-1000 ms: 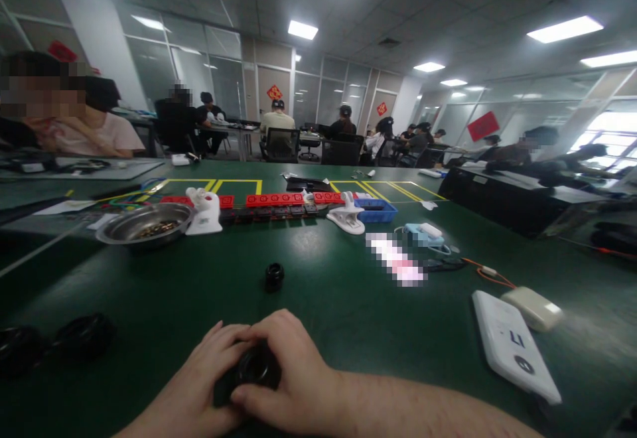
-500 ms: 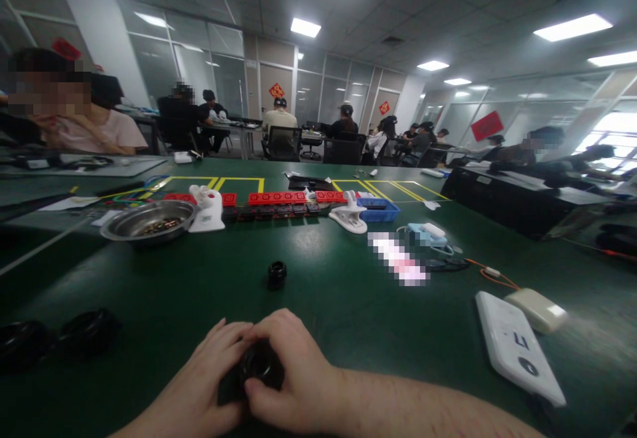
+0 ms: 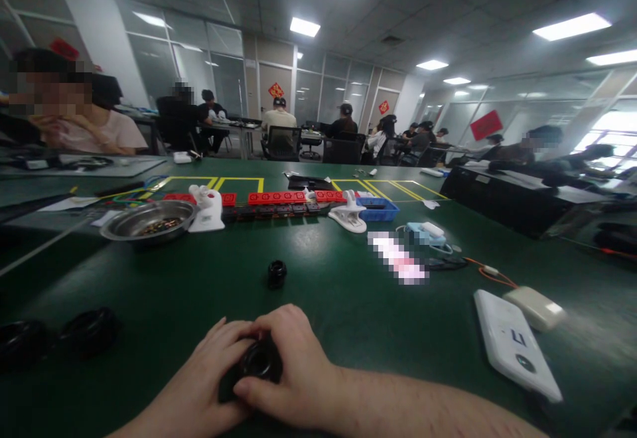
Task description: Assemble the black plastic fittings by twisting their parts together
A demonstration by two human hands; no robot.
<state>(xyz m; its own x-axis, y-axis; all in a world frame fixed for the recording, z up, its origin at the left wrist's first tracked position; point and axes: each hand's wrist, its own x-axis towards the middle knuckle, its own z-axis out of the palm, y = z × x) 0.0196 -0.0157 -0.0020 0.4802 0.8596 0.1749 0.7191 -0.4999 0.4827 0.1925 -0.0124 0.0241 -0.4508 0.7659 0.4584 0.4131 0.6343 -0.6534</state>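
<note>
Near the front edge of the table, both hands are closed around a glossy black ring-shaped part (image 3: 259, 361) with a hole facing up. My left hand (image 3: 212, 368) curves along its left side, fingers reaching past its far edge. Wrapped around the other side, my right hand (image 3: 298, 365) has its thumb across the near edge. The hands touch at the fingertips and hide most of the part's sides. A smaller black ridged ring (image 3: 277, 274) stands just beyond them. Two larger black rings, one at the far left (image 3: 22, 345) and one beside it (image 3: 88, 332), lie on the table.
A steel bowl (image 3: 119, 227) of small metal pieces stands at the back left. Beyond lie red strips (image 3: 276, 198), white clamps (image 3: 351, 216) and a blue tray (image 3: 393, 212). At right are a white power bank (image 3: 507, 338) and a beige block (image 3: 535, 308). Several people sit farther off.
My right thumb has slid a little left over the near edge of the black ring-shaped part. More of its hole shows. Both hands stay around it in nearly the same place.
</note>
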